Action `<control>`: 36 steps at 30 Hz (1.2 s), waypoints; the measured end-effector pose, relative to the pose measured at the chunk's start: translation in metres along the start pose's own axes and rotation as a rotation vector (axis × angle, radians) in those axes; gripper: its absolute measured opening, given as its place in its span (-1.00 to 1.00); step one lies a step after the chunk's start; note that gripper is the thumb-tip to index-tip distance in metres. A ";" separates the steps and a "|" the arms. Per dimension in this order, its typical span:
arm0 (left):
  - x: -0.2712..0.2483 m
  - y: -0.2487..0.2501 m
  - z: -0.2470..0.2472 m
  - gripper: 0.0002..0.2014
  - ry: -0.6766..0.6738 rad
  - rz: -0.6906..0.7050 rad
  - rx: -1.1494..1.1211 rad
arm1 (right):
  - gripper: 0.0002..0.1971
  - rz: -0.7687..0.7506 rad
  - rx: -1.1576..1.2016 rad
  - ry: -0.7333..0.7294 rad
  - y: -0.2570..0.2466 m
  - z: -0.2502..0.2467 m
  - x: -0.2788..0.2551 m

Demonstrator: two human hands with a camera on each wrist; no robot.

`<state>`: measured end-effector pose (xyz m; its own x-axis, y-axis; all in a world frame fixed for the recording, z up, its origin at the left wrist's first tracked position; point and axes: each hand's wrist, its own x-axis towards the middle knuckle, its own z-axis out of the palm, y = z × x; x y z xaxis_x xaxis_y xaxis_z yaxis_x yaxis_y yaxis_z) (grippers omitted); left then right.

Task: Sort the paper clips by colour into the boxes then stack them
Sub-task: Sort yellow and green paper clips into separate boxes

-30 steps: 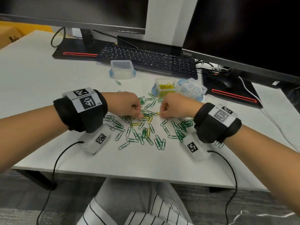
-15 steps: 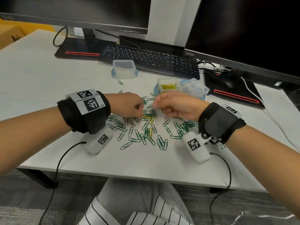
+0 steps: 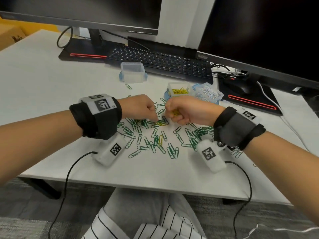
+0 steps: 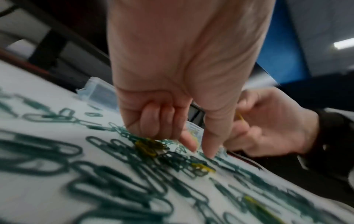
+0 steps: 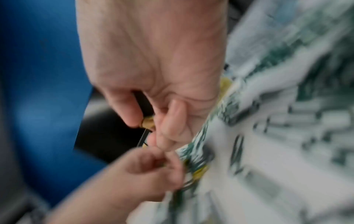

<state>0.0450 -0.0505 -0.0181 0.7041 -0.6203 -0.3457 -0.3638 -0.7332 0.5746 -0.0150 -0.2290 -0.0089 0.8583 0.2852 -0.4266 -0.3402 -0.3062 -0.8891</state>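
Green paper clips lie scattered on the white table, with a few yellow clips among them. My left hand points its thumb and forefinger down onto the pile; the tips are slightly apart and nothing shows between them. The other fingers are curled. My right hand hovers just above the pile and pinches a small bunch of yellow clips. Behind stand an empty clear box, a box of yellow clips and a box of white clips.
A black keyboard lies behind the boxes, under two monitors on red-striped bases. A mouse and cables sit at the far right. One stray green clip lies near the empty box. The table's front edge runs close to my wrists.
My right hand has lifted off the pile and turned, bringing yellow clips up with it. My left hand has stayed at the pile, its fingertips still working among the clips.
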 end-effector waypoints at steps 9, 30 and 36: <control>0.006 0.013 0.004 -0.91 -0.001 0.131 0.368 | -0.86 -0.126 -0.799 -0.007 -0.003 0.028 -0.021; -0.009 0.058 -0.046 -0.83 0.031 0.165 -1.168 | -0.65 0.144 0.955 -0.085 -0.013 0.010 0.022; 0.006 0.073 -0.022 -0.87 0.486 0.282 -0.815 | -0.62 0.067 1.240 0.017 -0.036 0.017 0.027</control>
<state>0.0362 -0.1017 0.0386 0.8962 -0.4272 0.1194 -0.1541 -0.0473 0.9869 0.0133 -0.1949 0.0085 0.8267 0.2880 -0.4833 -0.5095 0.7477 -0.4260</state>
